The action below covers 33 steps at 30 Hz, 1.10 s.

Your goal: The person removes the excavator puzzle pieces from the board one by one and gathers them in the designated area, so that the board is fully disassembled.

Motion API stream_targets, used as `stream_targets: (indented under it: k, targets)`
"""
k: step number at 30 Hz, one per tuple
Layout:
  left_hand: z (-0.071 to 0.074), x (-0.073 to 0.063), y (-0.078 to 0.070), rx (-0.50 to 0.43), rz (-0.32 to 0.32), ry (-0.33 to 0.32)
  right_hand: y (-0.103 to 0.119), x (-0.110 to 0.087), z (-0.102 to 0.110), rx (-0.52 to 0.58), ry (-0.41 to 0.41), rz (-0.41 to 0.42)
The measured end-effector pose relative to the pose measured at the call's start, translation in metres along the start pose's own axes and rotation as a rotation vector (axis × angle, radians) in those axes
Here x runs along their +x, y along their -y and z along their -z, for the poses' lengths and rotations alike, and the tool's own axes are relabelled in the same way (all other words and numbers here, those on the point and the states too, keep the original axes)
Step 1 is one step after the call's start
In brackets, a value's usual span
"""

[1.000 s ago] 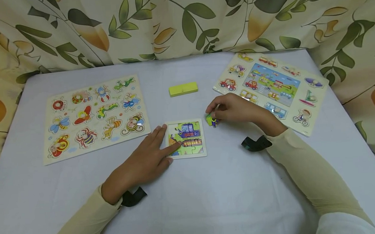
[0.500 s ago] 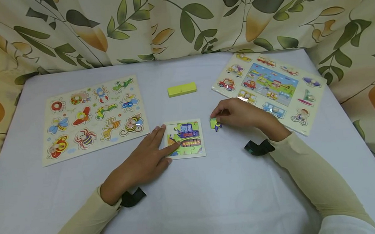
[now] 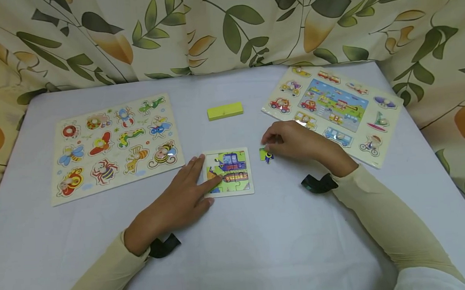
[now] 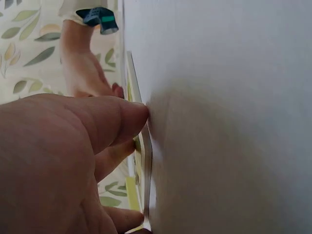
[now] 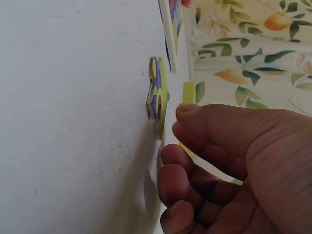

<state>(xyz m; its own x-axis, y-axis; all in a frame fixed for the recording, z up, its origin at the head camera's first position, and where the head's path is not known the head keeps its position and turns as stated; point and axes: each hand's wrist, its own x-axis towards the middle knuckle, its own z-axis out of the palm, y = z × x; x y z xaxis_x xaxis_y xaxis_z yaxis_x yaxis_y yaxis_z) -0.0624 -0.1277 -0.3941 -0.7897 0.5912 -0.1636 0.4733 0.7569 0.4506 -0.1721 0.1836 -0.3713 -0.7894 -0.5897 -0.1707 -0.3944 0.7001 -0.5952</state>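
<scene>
While the left hand lays straight, spread fingers on a pale-framed square puzzle picturing a purple vehicle on green, the head view shows a small green-and-purple piece on the tabletop, by the right hand. The left wrist view has the thumb at the puzzle's edge. In the right wrist view, loosely curled fingers hold nothing, near the knobbed piece.
</scene>
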Motion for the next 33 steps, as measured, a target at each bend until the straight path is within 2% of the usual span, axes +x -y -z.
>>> stream_targets:
  k: [6,18,24,33]
  targets:
    - [-0.001,0.004,-0.007,0.014,0.044,0.029,0.006,0.007,0.0,0.031,-0.024,0.042]
    - [-0.002,0.01,-0.013,0.087,0.059,0.126,0.03,0.035,-0.01,0.058,0.062,0.13]
    - [-0.001,0.01,-0.014,0.119,0.07,0.132,0.043,0.046,-0.018,0.096,0.127,0.167]
    - [-0.002,0.01,-0.014,0.106,0.077,0.117,0.055,0.06,-0.028,0.109,0.191,0.237]
